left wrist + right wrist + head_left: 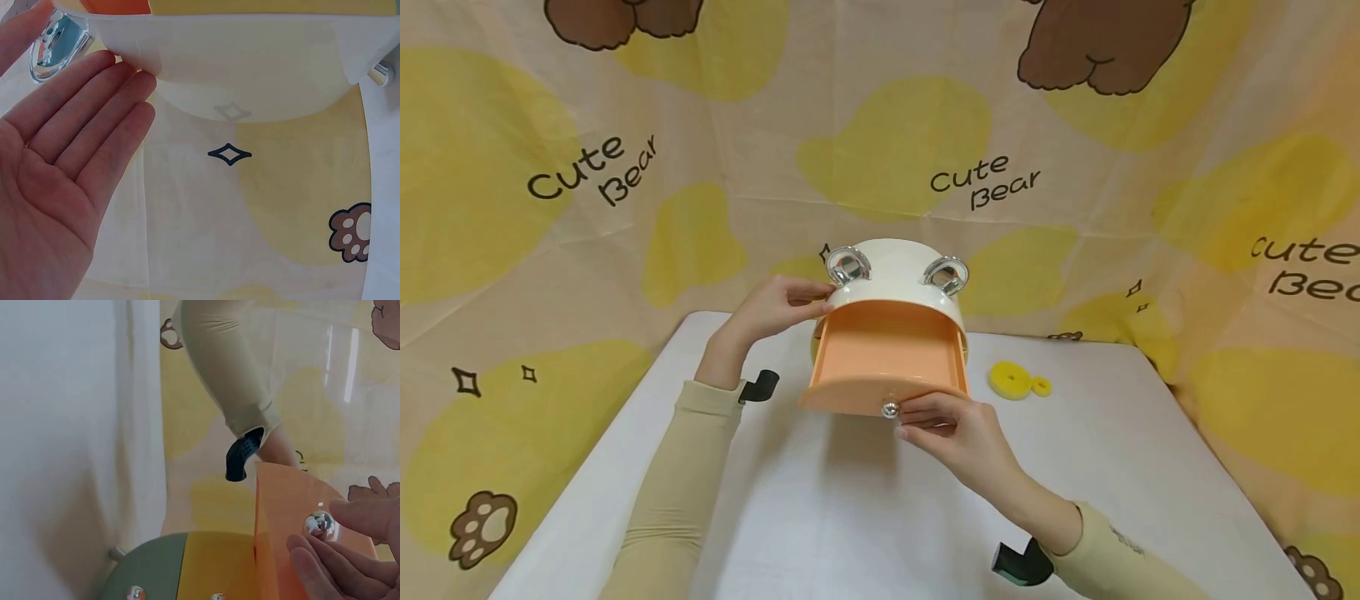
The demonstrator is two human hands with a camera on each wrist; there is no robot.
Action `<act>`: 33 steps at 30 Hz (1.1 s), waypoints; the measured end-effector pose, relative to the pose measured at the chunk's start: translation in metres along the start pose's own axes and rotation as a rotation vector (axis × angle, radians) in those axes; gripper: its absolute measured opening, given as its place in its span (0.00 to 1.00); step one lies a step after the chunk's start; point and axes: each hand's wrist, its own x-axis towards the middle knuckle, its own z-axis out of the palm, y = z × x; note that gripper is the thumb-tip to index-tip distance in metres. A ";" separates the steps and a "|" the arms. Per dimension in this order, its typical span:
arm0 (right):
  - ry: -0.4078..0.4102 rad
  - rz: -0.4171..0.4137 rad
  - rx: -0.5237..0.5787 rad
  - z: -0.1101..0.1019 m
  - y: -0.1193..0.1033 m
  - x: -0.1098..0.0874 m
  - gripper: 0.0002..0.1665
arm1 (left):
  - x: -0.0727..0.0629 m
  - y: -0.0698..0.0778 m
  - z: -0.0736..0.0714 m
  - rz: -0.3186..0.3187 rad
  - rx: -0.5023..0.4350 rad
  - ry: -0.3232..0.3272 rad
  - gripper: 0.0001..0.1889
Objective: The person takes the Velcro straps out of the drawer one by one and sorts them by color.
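Observation:
A small rounded cabinet with a white shell (pixel 898 271) stands on the table, two silver rings (pixel 848 265) on its top. Its orange drawer (pixel 887 342) is pulled out, and the inside looks bare. At the drawer front, my right hand (pixel 966 437) pinches the round silver knob (pixel 319 524) between thumb and fingertips. My left hand (pixel 778 307) rests its fingertips against the cabinet's left side, fingers straight and side by side in the left wrist view. Below the orange drawer, a yellow drawer (pixel 215 565) and a green one (pixel 150 569) appear in the right wrist view.
To the cabinet's right, a yellow disc (pixel 1010 380) and a smaller yellow ring (pixel 1041 386) lie on the white table (pixel 1120 433). A printed cloth (pixel 895 150) hangs close behind the table. Black wrist mounts (pixel 1022 564) stick out at both sleeves.

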 end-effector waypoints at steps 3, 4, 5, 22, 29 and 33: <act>0.049 -0.026 -0.052 0.004 0.001 0.001 0.13 | 0.001 0.000 0.001 0.000 -0.009 0.004 0.25; 0.064 -0.034 -0.059 0.005 0.001 0.001 0.13 | 0.001 0.000 0.001 0.001 -0.012 0.005 0.25; 0.079 -0.040 -0.065 0.007 0.001 0.001 0.12 | 0.001 0.000 0.001 -0.001 -0.015 0.009 0.24; 0.268 -0.039 -0.095 0.017 0.006 0.016 0.12 | -0.001 0.000 0.002 0.000 -0.006 0.016 0.23; 0.324 -0.080 -0.105 0.023 0.011 0.025 0.13 | -0.001 0.000 0.001 0.011 0.003 0.008 0.24; 0.350 -0.113 -0.121 0.024 0.013 0.031 0.13 | -0.002 0.000 0.001 0.013 0.012 0.002 0.24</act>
